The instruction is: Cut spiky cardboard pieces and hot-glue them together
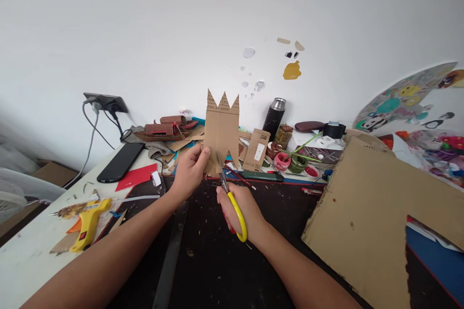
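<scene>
The jagged cardboard piece (223, 128) stands upright above the desk (21, 265), beyond both hands, its three points upward. The left hand (192, 166) pinches its lower left edge, thumb in front, fingers mostly hidden. The right hand (244, 210), lower and nearer the body, grips the scissors (232, 198) by their yellow and red handles. Their blades reach up to the cardboard's lower part, just right of the left thumb; whether they meet around it, I cannot tell.
</scene>
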`<state>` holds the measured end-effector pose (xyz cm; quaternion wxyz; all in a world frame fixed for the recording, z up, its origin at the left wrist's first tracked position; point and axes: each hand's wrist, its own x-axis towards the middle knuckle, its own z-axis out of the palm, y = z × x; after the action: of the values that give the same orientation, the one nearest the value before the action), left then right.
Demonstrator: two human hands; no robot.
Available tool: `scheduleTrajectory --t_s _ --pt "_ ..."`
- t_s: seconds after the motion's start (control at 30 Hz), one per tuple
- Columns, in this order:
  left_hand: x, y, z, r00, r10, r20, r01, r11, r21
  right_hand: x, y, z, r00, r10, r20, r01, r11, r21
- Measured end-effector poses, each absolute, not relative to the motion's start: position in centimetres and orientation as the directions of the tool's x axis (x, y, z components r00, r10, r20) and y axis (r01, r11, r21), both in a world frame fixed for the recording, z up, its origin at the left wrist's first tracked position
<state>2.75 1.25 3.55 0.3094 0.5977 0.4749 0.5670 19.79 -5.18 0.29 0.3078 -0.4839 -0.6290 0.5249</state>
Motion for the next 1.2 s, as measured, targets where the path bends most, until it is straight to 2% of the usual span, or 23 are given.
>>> scheduleTrajectory --t_s 0.27,0.53,0.7,0.97,1.2 --pt "2.1 1.8 4.3 -0.058 0.948 0.314 0.114 -0.306 0.945 20.0 -4.8 0.7 -0.34 0.93 -0.142 0.321 -0.027 -0.947" --pt "1.5 2.3 4.4 -0.043 0.939 0.34 0.181 -0.328 0.927 20.3 -4.6 1.2 -0.401 0.915 -0.052 0.297 0.076 -0.952" --pt "1.2 2.4 4.8 -0.027 0.931 0.364 0.193 -0.352 0.916 20.1 -4.6 1.1 -0.424 0.901 -0.09 0.218 0.005 -0.976" --pt "1.3 2.1 5.2 -0.039 0.934 0.356 0.187 -0.343 0.92 20.6 -4.7 1.6 -0.453 0.887 -0.086 0.263 0.04 -0.964" --pt "1.5 1.9 5.1 -0.02 0.936 0.351 0.207 -0.339 0.918 19.8 -5.3 1.6 -0.414 0.897 -0.157 0.251 -0.054 -0.966"
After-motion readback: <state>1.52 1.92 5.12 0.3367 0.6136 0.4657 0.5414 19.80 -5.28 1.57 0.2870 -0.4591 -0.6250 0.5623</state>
